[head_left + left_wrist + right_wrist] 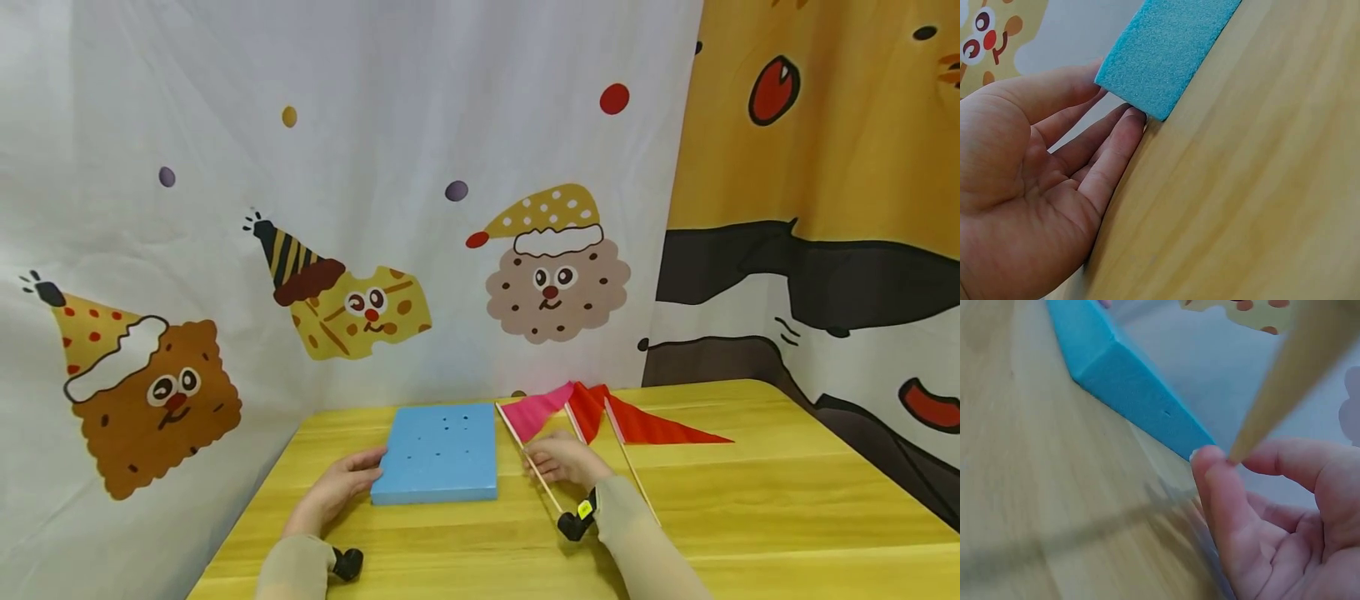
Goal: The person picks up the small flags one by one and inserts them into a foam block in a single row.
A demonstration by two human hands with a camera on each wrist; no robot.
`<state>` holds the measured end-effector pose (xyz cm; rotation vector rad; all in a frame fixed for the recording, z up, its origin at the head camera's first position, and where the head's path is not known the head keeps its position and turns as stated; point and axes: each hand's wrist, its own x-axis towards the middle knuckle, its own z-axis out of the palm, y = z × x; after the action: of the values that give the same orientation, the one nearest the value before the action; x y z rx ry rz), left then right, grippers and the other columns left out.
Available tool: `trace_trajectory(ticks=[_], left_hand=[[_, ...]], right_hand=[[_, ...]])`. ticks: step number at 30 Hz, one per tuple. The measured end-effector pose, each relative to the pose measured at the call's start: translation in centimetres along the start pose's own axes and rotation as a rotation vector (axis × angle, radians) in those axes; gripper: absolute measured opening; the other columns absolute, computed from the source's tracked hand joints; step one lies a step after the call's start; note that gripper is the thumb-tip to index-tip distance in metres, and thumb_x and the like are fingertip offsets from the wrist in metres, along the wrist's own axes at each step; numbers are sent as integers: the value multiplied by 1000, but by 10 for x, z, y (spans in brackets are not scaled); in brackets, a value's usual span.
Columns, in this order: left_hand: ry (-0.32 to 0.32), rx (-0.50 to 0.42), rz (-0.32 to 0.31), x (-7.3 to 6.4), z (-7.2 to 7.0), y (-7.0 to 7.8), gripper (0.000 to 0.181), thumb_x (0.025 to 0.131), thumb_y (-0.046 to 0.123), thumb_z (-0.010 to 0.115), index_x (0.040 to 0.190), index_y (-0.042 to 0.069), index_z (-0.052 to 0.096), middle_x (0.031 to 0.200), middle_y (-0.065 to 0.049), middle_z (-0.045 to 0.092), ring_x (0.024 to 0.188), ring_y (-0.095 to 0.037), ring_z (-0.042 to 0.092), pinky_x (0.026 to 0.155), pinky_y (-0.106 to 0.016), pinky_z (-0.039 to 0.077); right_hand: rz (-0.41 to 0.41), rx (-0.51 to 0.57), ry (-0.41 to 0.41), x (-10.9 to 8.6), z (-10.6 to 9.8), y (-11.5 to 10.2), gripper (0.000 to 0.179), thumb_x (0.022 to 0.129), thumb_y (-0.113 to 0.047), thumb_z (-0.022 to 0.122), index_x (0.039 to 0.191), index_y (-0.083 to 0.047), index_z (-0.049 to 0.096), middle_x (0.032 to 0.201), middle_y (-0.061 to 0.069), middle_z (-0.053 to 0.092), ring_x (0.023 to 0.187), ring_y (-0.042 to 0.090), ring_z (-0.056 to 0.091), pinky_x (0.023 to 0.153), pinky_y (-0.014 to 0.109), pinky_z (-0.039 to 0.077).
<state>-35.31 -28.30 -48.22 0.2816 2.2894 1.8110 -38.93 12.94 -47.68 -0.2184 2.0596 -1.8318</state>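
Observation:
A flat light-blue foam block (442,475) with several small holes in its top lies on the table. My left hand (341,486) rests at its left side, and the left wrist view shows the fingertips right at the foam's corner (1147,69). To the right of the block, my right hand (564,461) holds a small pink flag (532,411) by its thin wooden stick. In the right wrist view, thumb and fingers pinch that stick (1288,381). The flag slants, with its cloth away from me.
Just right of the pink flag, two red triangular flags, a middle one (587,408) and a right one (660,425), have their sticks pointing toward me. All this is on a yellow wood-grain table (750,500). Behind it hangs a white cartoon-printed cloth (390,183).

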Motion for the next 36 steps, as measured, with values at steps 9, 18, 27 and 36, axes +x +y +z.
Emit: trace_trajectory(ticks=[9, 18, 27, 36], left_hand=[[-3, -5, 5, -1, 2, 0, 60, 99, 18, 59, 149, -3, 34, 152, -28, 27, 138, -42, 30, 107, -47, 37], [-6, 3, 5, -2, 2, -2, 60, 99, 18, 59, 149, -2, 34, 152, -28, 26, 138, -42, 29, 108, -48, 36], [31, 22, 25, -1, 3, -1, 57, 98, 17, 60, 148, 1, 38, 152, -25, 29, 138, -40, 31, 108, -45, 37], [35, 27, 13, -4, 3, 0, 57, 98, 16, 60, 148, 1, 38, 153, -25, 29, 138, -40, 32, 108, -47, 36]], right_hand=[[22, 114, -12, 2, -3, 1, 27, 96, -10, 58, 109, 13, 61, 85, 10, 70, 69, 14, 65, 63, 27, 56], [5, 155, -21, -3, -9, -14, 40, 96, -12, 59, 126, 13, 53, 88, 7, 71, 68, 10, 65, 63, 21, 54], [-53, 223, -14, -12, -17, -43, 27, 97, -13, 58, 117, 5, 61, 84, 3, 69, 68, 11, 66, 69, 23, 56], [-91, 261, -32, -18, -16, -56, 28, 98, -13, 58, 118, 5, 64, 88, 7, 68, 66, 13, 64, 62, 22, 55]])
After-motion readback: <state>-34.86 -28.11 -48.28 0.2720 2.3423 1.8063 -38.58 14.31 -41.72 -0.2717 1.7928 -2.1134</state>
